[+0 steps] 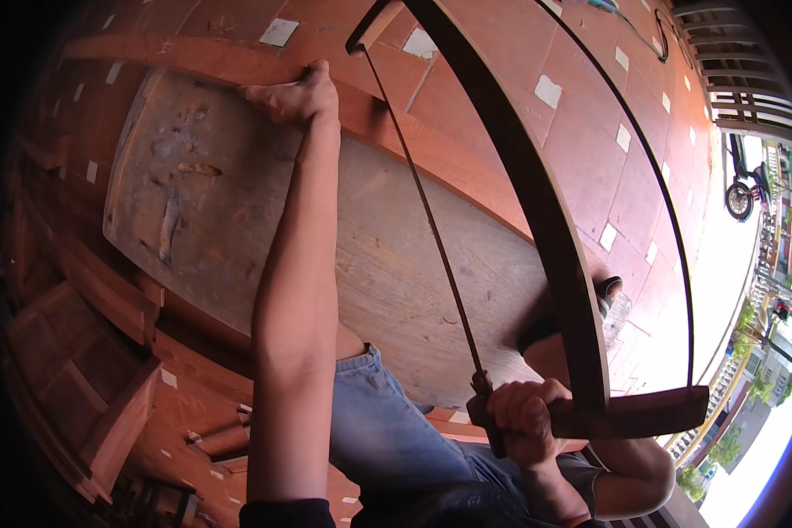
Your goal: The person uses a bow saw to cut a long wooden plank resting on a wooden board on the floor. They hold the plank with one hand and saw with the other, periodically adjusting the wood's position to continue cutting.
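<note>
A large wooden frame saw [537, 202] runs diagonally from the top middle to the lower right, its thin blade [431, 220] stretched along the left side of the dark centre bar. My right hand [524, 418] grips the saw's lower handle near the blade's end. My left hand [295, 95] presses flat on a long reddish wooden strip [238, 62] at the far edge of a broad grey plank [238, 211]. My knee in blue jeans [387, 422] rests against the plank's near edge.
Red floor tiles [590, 150] with small white inserts stretch beyond the plank. Reddish timber pieces and a wooden frame [79, 378] are stacked at the left. A foot in a dark sandal [607, 290] sits by the plank's right end. A railing and street lie far right.
</note>
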`<move>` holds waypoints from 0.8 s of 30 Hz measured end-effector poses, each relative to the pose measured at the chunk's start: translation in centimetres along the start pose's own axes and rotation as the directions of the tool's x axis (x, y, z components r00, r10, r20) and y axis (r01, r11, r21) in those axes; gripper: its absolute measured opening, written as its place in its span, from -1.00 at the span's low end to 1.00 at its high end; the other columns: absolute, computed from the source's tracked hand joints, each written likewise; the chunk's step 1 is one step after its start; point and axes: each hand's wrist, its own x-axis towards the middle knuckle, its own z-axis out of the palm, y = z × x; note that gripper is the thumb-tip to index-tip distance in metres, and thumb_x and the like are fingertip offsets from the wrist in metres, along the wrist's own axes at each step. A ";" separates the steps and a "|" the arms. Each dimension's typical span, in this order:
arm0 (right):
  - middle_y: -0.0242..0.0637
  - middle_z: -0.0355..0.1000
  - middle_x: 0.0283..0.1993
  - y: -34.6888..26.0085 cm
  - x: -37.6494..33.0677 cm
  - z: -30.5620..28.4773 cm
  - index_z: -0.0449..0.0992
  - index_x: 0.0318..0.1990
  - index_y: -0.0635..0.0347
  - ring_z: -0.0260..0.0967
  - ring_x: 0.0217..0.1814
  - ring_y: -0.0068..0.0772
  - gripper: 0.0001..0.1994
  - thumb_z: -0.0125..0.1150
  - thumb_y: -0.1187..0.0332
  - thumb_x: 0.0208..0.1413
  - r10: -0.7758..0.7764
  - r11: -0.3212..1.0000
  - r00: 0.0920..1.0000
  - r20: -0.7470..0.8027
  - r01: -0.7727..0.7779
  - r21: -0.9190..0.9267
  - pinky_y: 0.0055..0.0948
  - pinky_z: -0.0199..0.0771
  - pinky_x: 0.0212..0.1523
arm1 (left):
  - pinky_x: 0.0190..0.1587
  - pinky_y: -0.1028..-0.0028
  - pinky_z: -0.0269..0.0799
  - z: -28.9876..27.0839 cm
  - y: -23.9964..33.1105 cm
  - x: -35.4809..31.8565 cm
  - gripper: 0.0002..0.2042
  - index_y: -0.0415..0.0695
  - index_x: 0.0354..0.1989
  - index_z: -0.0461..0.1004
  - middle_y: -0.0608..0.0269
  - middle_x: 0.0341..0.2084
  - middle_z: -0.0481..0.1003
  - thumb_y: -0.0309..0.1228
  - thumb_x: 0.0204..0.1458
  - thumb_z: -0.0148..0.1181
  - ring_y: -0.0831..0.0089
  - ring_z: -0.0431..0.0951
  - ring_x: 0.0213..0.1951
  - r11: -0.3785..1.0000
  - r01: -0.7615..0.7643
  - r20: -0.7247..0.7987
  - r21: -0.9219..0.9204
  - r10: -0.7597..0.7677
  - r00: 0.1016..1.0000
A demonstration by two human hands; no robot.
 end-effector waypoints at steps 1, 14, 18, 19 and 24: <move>-0.39 0.25 -0.61 -1.1 -2.6 -0.6 0.24 -0.42 0.05 0.23 -0.61 -0.42 -0.65 0.21 0.27 0.42 0.005 1.000 1.000 -0.013 -0.006 -0.023 -0.25 0.42 -0.40 | 0.33 0.21 0.55 0.2 0.0 -0.2 -0.02 -0.34 0.34 0.04 -0.22 0.19 0.38 -0.51 -0.23 0.63 0.04 0.54 0.18 1.000 0.003 -0.001 -0.004 -0.003 1.000; -0.36 0.21 -0.54 5.7 16.5 4.1 0.27 -0.45 0.14 0.15 -0.50 -0.45 -0.66 0.21 0.38 0.41 -0.014 0.999 0.997 -0.072 0.011 -0.053 -0.27 0.38 -0.28 | 0.31 0.22 0.55 1.1 -0.3 -0.8 -0.04 -0.33 0.29 0.06 -0.22 0.16 0.39 -0.39 -0.22 0.67 0.00 0.54 0.16 0.996 -0.022 0.030 0.090 0.019 0.999; -0.39 0.20 -0.58 3.0 4.8 0.0 0.23 -0.42 0.08 0.23 -0.54 -0.41 -0.66 0.18 0.30 0.43 -0.036 0.999 0.999 -0.006 0.036 -0.019 -0.27 0.42 -0.30 | 0.30 0.21 0.56 0.2 0.2 -0.4 -0.05 -0.35 0.27 0.07 -0.24 0.14 0.40 -0.41 -0.23 0.66 0.00 0.55 0.15 0.997 0.013 0.031 0.070 -0.015 0.999; -0.39 0.23 -0.60 1.7 1.7 -0.9 0.25 -0.41 0.07 0.25 -0.57 -0.41 -0.66 0.19 0.27 0.43 -0.038 0.998 0.999 -0.002 0.038 -0.057 -0.25 0.44 -0.34 | 0.30 0.20 0.56 0.0 0.8 -0.8 -0.05 -0.36 0.27 0.07 -0.24 0.14 0.40 -0.41 -0.23 0.66 0.00 0.55 0.14 0.998 0.043 0.049 0.052 -0.045 0.998; -0.38 0.26 -0.63 0.4 -2.9 -2.2 0.28 -0.40 0.08 0.26 -0.63 -0.40 -0.67 0.19 0.25 0.44 -0.047 0.998 0.999 -0.022 0.046 -0.039 -0.23 0.43 -0.42 | 0.30 0.19 0.56 -0.1 1.3 -1.3 -0.06 -0.34 0.26 0.09 -0.23 0.13 0.40 -0.42 -0.25 0.67 0.01 0.55 0.14 0.999 -0.010 0.041 0.044 0.008 0.999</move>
